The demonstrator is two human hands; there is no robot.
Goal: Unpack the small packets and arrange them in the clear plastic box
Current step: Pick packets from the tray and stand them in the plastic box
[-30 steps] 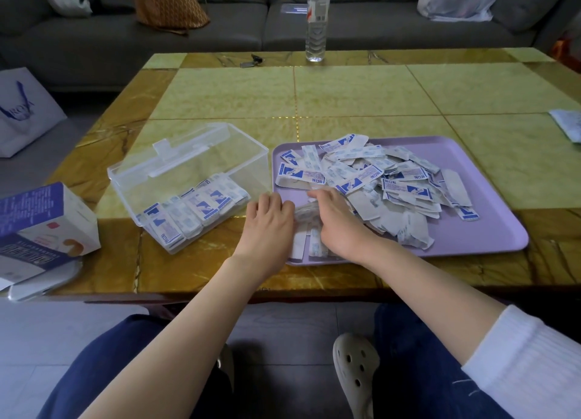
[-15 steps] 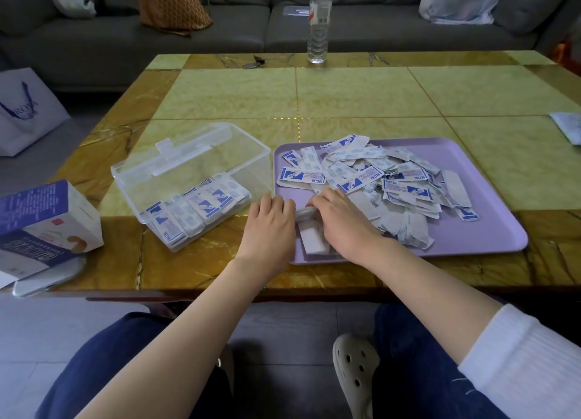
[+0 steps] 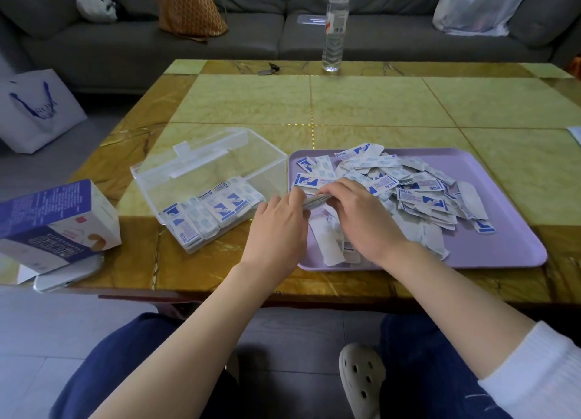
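Packets [image 3: 316, 200] in a small stack are being pinched between left hand [image 3: 276, 226] and right hand [image 3: 361, 217], while the clear plastic box [image 3: 251, 154] is sitting just left of the nearer left hand.

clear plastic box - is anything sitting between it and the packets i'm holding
Nothing visible blocks the way. The left hand and right hand hold the stack of packets at the left edge of the purple tray. Only a bare strip of table separates it from the clear plastic box.
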